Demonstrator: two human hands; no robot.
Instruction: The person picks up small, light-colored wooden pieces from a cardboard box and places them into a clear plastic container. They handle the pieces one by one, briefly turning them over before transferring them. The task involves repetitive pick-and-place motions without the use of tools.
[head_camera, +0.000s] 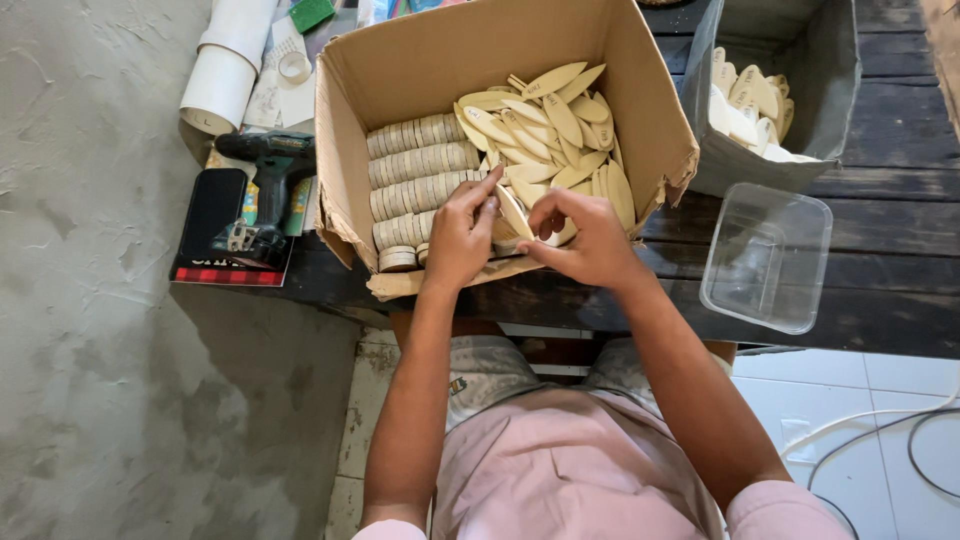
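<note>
An open cardboard box (420, 60) stands on a dark wooden table (890, 230). Inside, flat oval wooden pieces lie stacked on edge in neat rows (415, 170) on the left and in a loose heap (560, 130) on the right. My left hand (458, 235) and my right hand (590, 240) meet at the box's near edge, both gripping a small stack of these wooden pieces (515, 215) between fingers and thumbs. The stack's lower part is hidden by my fingers.
A grey bin (830, 110) with more pale wooden pieces stands right of the box. An empty clear plastic tub (765, 258) lies near the table's front. A cordless drill (265, 190), a black case and white rolls lie at the left. Cables run on the tiled floor.
</note>
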